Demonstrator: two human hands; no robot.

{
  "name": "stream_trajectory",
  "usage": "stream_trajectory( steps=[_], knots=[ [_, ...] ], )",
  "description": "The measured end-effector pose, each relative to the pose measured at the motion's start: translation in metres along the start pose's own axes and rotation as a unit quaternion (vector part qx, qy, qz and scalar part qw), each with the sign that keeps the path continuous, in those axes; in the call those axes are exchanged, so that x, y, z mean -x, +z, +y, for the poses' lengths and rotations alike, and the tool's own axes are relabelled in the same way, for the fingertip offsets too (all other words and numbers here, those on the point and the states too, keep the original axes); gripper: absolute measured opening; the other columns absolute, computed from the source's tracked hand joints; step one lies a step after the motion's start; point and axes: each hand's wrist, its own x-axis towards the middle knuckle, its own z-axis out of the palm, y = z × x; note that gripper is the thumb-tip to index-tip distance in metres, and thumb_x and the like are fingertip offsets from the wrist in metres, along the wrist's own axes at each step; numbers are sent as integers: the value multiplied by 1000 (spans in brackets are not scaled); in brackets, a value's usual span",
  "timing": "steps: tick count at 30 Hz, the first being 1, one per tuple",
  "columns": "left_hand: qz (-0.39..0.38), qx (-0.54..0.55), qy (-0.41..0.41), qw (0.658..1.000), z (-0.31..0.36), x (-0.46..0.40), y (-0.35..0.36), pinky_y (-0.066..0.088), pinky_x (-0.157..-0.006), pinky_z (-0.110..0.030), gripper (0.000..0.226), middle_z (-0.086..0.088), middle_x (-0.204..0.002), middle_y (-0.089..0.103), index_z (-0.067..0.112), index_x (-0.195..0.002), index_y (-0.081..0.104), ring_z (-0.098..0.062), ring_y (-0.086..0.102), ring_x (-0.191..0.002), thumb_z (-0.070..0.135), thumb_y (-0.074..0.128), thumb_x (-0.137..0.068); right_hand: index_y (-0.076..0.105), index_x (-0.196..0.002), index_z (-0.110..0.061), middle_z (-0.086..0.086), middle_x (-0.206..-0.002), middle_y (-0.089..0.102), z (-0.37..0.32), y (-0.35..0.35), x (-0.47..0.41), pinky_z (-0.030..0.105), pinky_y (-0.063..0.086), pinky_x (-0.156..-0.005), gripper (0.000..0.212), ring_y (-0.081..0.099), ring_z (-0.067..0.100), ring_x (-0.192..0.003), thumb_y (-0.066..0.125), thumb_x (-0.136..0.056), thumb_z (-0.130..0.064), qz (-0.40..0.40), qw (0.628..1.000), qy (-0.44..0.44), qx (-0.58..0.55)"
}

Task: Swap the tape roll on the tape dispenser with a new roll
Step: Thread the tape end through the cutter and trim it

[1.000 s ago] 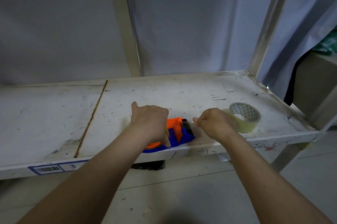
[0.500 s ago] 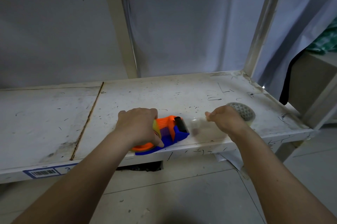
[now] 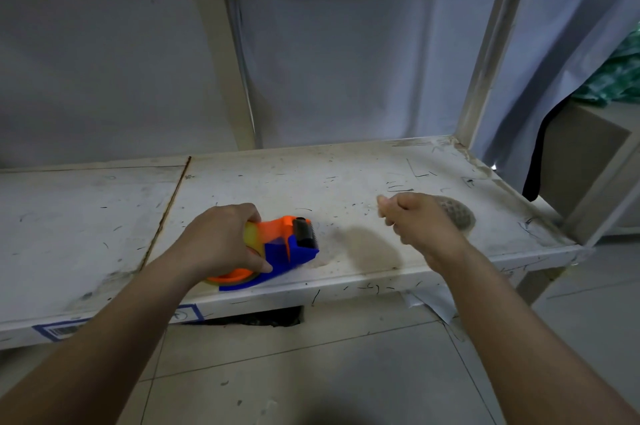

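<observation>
An orange and blue tape dispenser (image 3: 289,246) lies near the front edge of the white shelf (image 3: 311,179). My left hand (image 3: 221,241) grips it from the left, over the yellowish tape roll (image 3: 251,234) mounted in it. Its black roller and toothed blade face right. My right hand (image 3: 420,222) hovers to the right of the dispenser, thumb and forefinger pinched on a faint clear tape strip (image 3: 372,206) that is hard to make out. A second tape roll (image 3: 459,213) lies flat behind my right hand, mostly hidden by it.
The shelf is scuffed, with a seam (image 3: 169,213) left of the dispenser and metal uprights (image 3: 485,54) at the back right. A barcode label (image 3: 62,331) is stuck on the front edge. Tiled floor lies below, and a brown box (image 3: 581,161) stands at far right.
My right hand has drawn away from the dispenser's blade to the right and risen, pinching the tape end. My left hand has shifted the dispenser slightly left.
</observation>
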Motion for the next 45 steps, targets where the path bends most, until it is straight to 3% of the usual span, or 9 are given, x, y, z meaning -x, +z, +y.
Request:
stream_trajectory(
  steps=[7,11,15,18,22,27,34,37,45],
  knots=[
    [7,15,1,1000,2,1,1,43,-73,-27,75,5,-118,57,30,-121,47,-14,49,-94,51,80,-57,66,-84,-1,6,-70,67,9,32,-2,15,47,-43,27,56,9,-48,56,-93,-24,27,1000,-12,9],
    [13,43,6,999,5,0,3,45,-74,-27,74,6,-118,57,31,-120,46,-14,49,-95,51,80,-57,64,-80,-2,10,-69,69,23,47,-3,43,57,-63,31,66,26,-62,56,-92,-29,101,974,-108,170],
    [14,66,10,998,9,0,5,45,-74,-27,75,5,-121,56,31,-122,45,-13,47,-96,50,80,-58,63,-75,-5,11,-67,69,30,63,-2,42,56,-67,33,67,28,-66,56,-91,-33,89,967,-116,210],
    [14,79,8,997,9,0,5,45,-76,-28,76,4,-124,55,31,-124,44,-13,46,-97,49,80,-60,68,-74,-8,7,-67,71,29,71,-2,41,58,-71,29,68,22,-66,58,-91,-30,44,987,-65,139],
    [13,97,1,995,9,1,3,44,-76,-28,75,4,-125,54,29,-124,44,-13,46,-98,48,79,-61,68,-79,-2,8,-66,69,22,72,3,18,53,-51,24,62,7,-48,59,-91,-21,-4,998,39,-53],
    [16,107,-3,994,11,2,2,43,-75,-28,74,2,-125,55,27,-125,45,-13,46,-97,46,79,-63,68,-82,-4,11,-70,68,14,72,9,23,52,-57,19,60,13,-55,56,-93,-15,-70,973,120,-186],
    [13,106,-5,994,11,3,3,44,-77,-29,74,2,-126,54,28,-125,44,-13,46,-97,47,79,-63,61,-99,-4,12,-81,65,10,62,5,17,53,-47,17,59,15,-54,51,-90,6,43,958,147,-244],
    [13,102,-1,995,13,2,4,44,-77,-28,74,3,-127,54,28,-125,45,-13,46,-97,47,79,-62,60,-89,-10,12,-87,62,7,54,1,22,58,-63,20,62,20,-72,51,-88,9,85,948,100,-291],
    [34,59,16,998,16,-1,11,43,-71,-25,73,6,-118,58,30,-119,47,-12,48,-92,52,80,-57,66,-90,-29,-13,-98,67,-14,49,8,25,44,-84,15,59,6,-101,54,-90,-20,14,994,-99,-46]
  ],
)
